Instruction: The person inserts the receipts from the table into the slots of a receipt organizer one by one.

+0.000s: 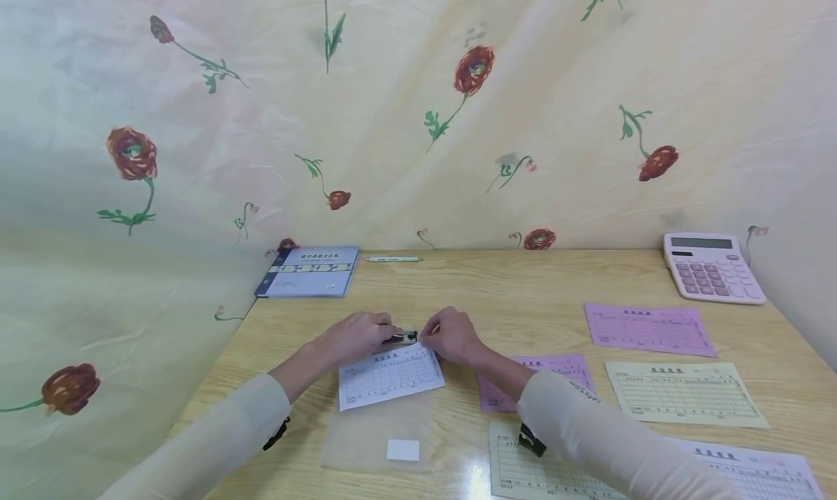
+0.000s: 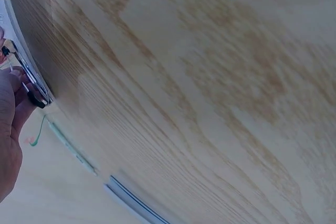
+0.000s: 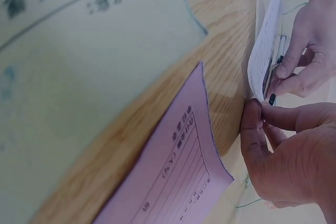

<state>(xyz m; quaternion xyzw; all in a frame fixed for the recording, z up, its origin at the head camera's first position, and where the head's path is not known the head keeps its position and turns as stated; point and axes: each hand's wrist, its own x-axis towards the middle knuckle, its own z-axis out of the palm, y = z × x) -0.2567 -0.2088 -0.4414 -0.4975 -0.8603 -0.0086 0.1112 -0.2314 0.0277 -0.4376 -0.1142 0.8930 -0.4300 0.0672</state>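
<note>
A white printed form [image 1: 391,378] lies tilted over a translucent clipboard [image 1: 366,442], whose lower part bears a blank white label [image 1: 402,450]. At the top edge is a metal clip [image 1: 408,337] with black tips. My left hand [image 1: 358,335] pinches the clip's wire lever, also seen in the left wrist view near a black tip [image 2: 37,99]. With thumb and forefinger, my right hand [image 1: 453,336] pinches the form's upper right corner beside the clip. In the right wrist view the form [image 3: 266,40] bends upward. Whether its edge sits under the clip is hidden.
Right of the clipboard lie purple forms [image 1: 647,329], pale green forms [image 1: 686,393] and a white form [image 1: 761,471], some under my right forearm. A calculator [image 1: 713,267] stands back right. A notebook [image 1: 310,272] and pen [image 1: 394,259] lie at the back, before a flowered cloth [image 1: 392,122].
</note>
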